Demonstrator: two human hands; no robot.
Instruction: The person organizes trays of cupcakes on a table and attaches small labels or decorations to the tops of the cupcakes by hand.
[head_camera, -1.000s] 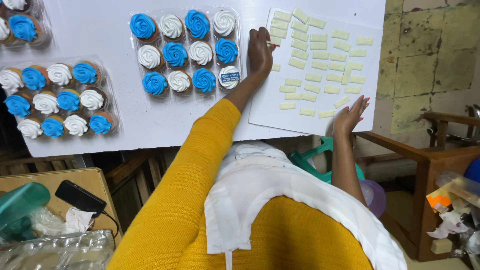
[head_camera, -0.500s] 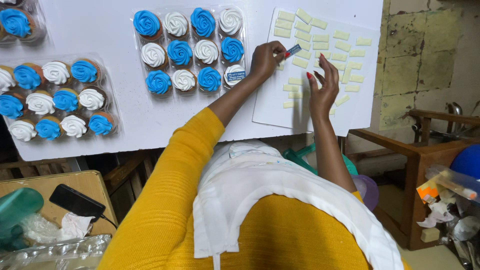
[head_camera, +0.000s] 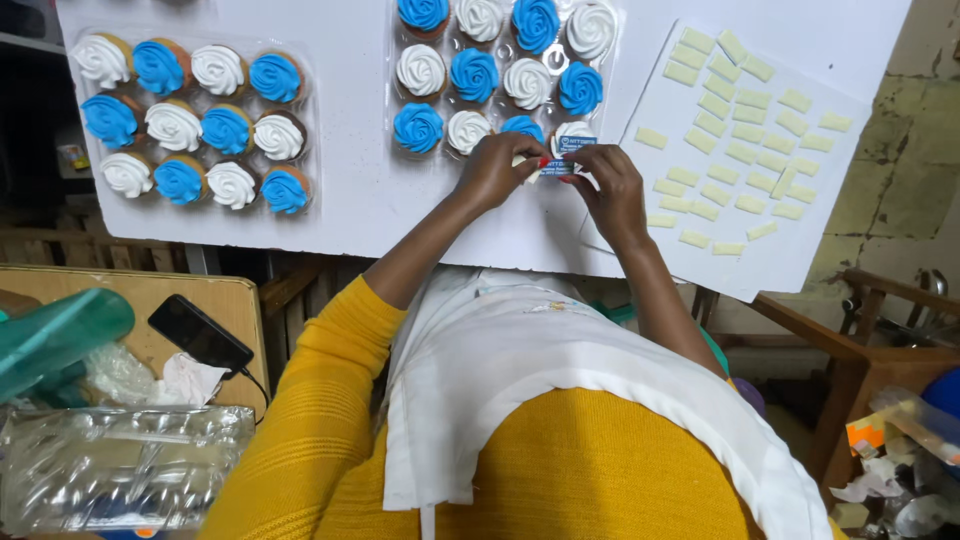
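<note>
Head view: left hand (head_camera: 497, 168) and right hand (head_camera: 608, 180) pinched together on small blue-and-white tag (head_camera: 567, 157), over white cupcake (head_camera: 572, 137) at 5 o'clock of centre tray (head_camera: 610, 80). Tag not yet released. Pale tags on sheet (head_camera: 690, 270), 3 o'clock, unplaced.

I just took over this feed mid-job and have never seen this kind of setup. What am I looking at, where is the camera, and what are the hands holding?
There is no machine: a person works with bare hands, and the single camera sits on their head, looking down past a yellow sweater and white apron. The left hand and right hand meet over a white board, together pinching a small blue-and-white label. Just beyond it is a clear tray of blue and white frosted cupcakes; a second tray lies further left. To the right, a white sheet carries many small pale rectangular pieces.
</note>
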